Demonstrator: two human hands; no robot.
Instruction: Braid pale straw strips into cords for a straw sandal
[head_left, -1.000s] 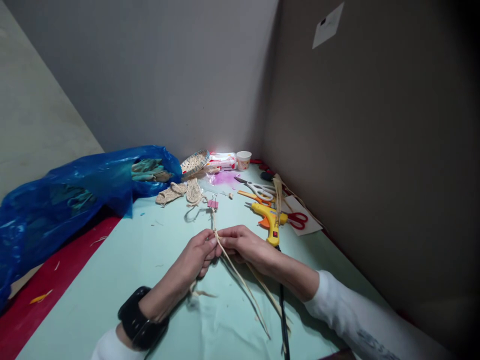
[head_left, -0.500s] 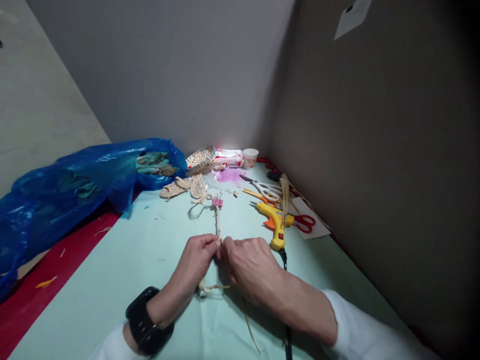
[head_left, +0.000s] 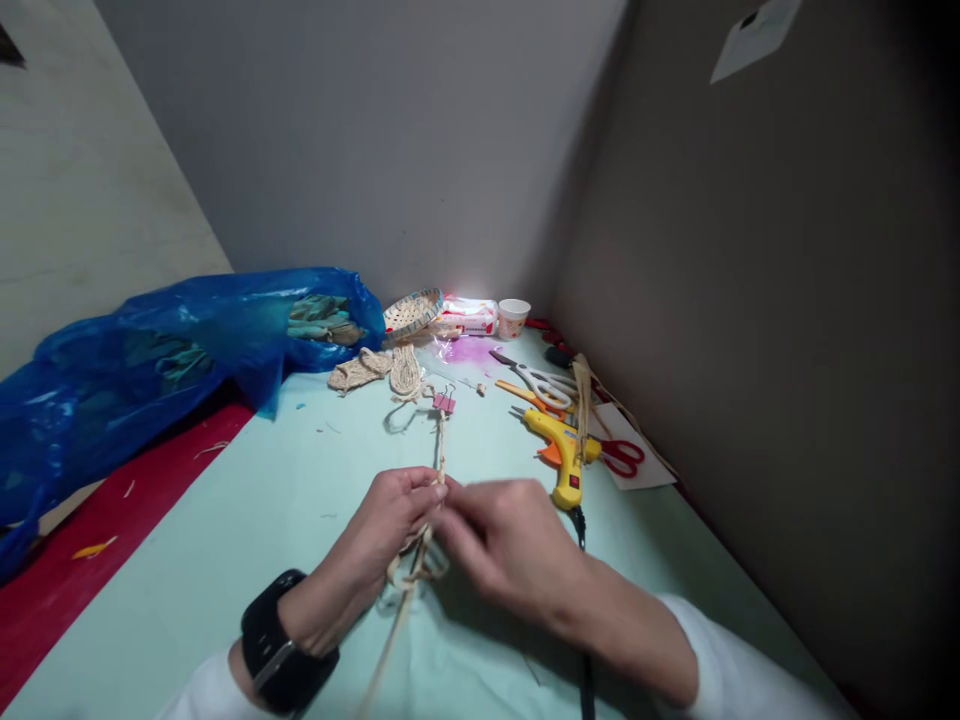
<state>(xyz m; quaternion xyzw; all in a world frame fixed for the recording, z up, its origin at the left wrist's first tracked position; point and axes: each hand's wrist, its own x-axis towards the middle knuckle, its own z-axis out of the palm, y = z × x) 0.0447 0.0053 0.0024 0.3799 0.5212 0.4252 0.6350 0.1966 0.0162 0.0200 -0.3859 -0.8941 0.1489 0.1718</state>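
A pale braided cord (head_left: 442, 445) runs toward me from a pink binder clip (head_left: 444, 402) on the table. My left hand (head_left: 394, 520) pinches the cord's near end between thumb and fingers. Against it, my right hand (head_left: 510, 535) is closed with its fingertips at the same spot; slight blur hides exactly which strand lies in them. Loose strands (head_left: 409, 580) hang below the hands, one stretching down toward the table's near edge.
A yellow glue gun (head_left: 562, 450) with a black cable, red-handled scissors (head_left: 621, 457) and white-handled scissors (head_left: 544, 382) lie at the right. Coiled braids (head_left: 406, 372), a woven basket (head_left: 414, 313) and a paper cup (head_left: 514, 318) stand behind. A blue plastic bag (head_left: 202, 330) fills the left.
My right hand has turned and its fingers have shifted at the braid's end. A long strand now swings down to the left below the hands. The view has moved slightly left.
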